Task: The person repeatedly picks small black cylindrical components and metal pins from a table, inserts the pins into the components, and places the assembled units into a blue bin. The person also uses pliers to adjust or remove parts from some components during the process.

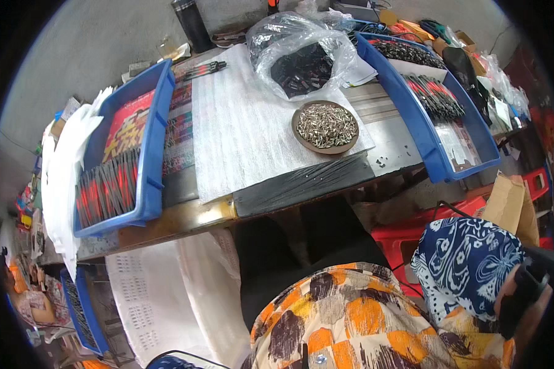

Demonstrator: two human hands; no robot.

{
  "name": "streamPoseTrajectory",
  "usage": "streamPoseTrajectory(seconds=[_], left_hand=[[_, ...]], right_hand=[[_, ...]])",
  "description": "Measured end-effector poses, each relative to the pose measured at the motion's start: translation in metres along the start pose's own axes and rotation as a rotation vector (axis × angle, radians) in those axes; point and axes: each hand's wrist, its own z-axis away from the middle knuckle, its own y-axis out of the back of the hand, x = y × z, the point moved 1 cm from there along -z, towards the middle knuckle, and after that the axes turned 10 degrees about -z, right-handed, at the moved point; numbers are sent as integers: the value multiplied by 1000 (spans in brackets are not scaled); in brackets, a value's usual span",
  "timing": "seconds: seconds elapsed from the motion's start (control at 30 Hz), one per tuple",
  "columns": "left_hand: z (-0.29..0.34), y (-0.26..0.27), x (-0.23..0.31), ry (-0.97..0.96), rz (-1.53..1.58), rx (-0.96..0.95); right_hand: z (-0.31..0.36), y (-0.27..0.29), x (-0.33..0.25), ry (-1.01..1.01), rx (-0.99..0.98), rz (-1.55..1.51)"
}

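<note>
My right hand [532,317] is at the far right edge, below a navy sleeve cover with a white pattern. Its fingers are closed around a dark, blocky object [528,289], whose kind I cannot make out in the shadow. My left hand is out of sight; just a bit of blue-and-white sleeve [184,360] shows at the lower edge. On the workbench in front of me, a round brown dish [295,136] holds many small silvery metal pieces. Behind it, a clear plastic bag [266,61] gapes, with small black parts inside. Both lie on a white foam sheet [237,135].
A blue tray [157,132] on the left holds black-and-red pen-like sticks. Another blue tray [434,161] on the right holds similar sticks and black parts. Thin black rods [301,184] lie along the bench's front edge. A red stool [406,237] and cardboard [508,203] stand at the right.
</note>
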Motion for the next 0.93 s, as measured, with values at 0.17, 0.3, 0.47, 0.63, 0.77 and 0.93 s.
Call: streamPoseTrajectory(seconds=[0.17,0.3,0.47,0.63,0.77,0.93], left_hand=[[-5,2,8,4,33,27],[-5,1,10,7,67,66],[-9,-2,-16,186,94,166],[6,-31,-57,446,227,523],[20,-26,-73,753,-40,429],[38,-10,-125,926,-289,334]], right_hand=[[-13,7,-8,7,182,-6],[-23,9,-12,6,585,-69],[-13,13,21,-205,831,-219],[-4,21,116,-382,951,-139],[-19,27,225,-599,892,-67],[-21,53,365,-844,625,552]])
